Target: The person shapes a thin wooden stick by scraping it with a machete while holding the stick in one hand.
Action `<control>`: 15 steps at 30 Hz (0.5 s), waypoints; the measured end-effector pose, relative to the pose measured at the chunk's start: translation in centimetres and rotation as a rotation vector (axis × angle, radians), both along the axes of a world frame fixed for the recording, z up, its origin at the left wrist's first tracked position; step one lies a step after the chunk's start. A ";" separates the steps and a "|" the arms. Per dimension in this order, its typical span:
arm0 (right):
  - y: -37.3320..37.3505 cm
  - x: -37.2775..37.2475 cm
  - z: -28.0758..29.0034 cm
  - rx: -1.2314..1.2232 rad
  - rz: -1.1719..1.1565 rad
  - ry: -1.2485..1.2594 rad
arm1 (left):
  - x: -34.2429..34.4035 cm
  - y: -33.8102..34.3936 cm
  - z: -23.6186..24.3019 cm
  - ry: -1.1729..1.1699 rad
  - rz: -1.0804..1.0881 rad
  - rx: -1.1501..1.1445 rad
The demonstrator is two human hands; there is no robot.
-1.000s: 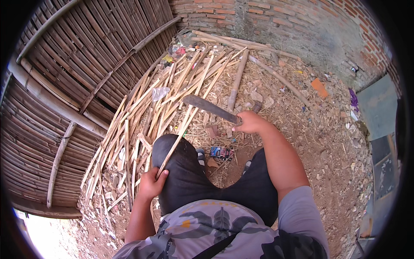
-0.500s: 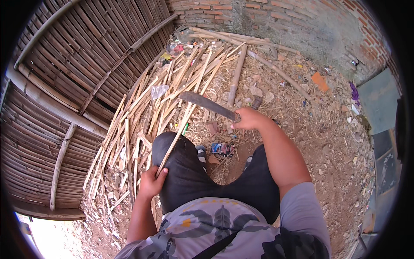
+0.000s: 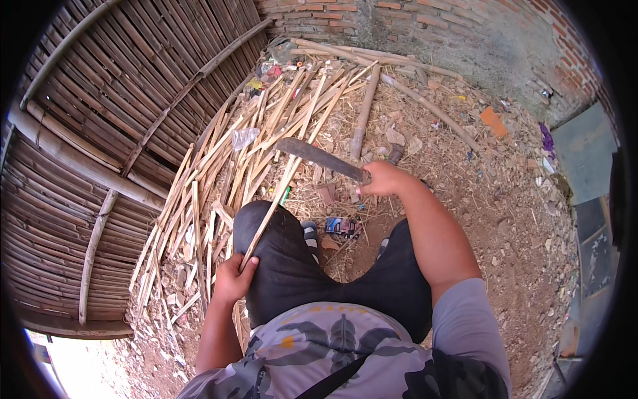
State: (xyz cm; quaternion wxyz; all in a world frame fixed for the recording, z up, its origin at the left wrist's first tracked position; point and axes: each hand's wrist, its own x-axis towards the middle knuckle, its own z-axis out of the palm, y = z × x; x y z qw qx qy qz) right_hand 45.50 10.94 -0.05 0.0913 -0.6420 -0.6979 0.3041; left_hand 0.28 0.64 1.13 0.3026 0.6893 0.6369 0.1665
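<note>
My left hand (image 3: pixel 232 279) is closed round the near end of a thin, pale bamboo strip (image 3: pixel 267 218), beside my left knee. From there the strip slants up over the dark trousers and away to the right, toward the pile. In my right hand (image 3: pixel 385 179) is a machete (image 3: pixel 319 157), gripped by its handle, which the fingers mostly hide. Its broad, dark blade points left and lies across the strip beyond my knees. Whether the edge touches the strip or hovers just over it, I cannot tell.
A heap of split bamboo strips (image 3: pixel 199 193) spreads at the left, next to a bamboo-slat wall (image 3: pixel 143 100). A thick pole (image 3: pixel 365 113) lies ahead. Farther back stands a brick wall (image 3: pixel 438 33). A crumpled packet (image 3: pixel 342 227) rests between my feet, amid rubble and scraps.
My right hand and the machete have shifted very slightly away from me. My left hand keeps its hold on the bamboo strip.
</note>
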 end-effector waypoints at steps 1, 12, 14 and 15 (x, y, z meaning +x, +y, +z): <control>0.0 0.0 -0.1 0.007 0.001 -0.001 | 0.0 0.0 0.0 0.000 0.002 0.001; 0.0 0.0 0.0 0.008 0.014 -0.031 | 0.1 0.1 -0.5 -0.025 0.011 0.077; 0.0 0.0 -0.1 0.015 0.011 -0.029 | 0.0 0.1 -0.5 -0.026 0.010 0.079; 0.0 0.0 -0.2 0.019 0.009 -0.027 | 0.0 0.1 -0.6 -0.026 0.010 0.081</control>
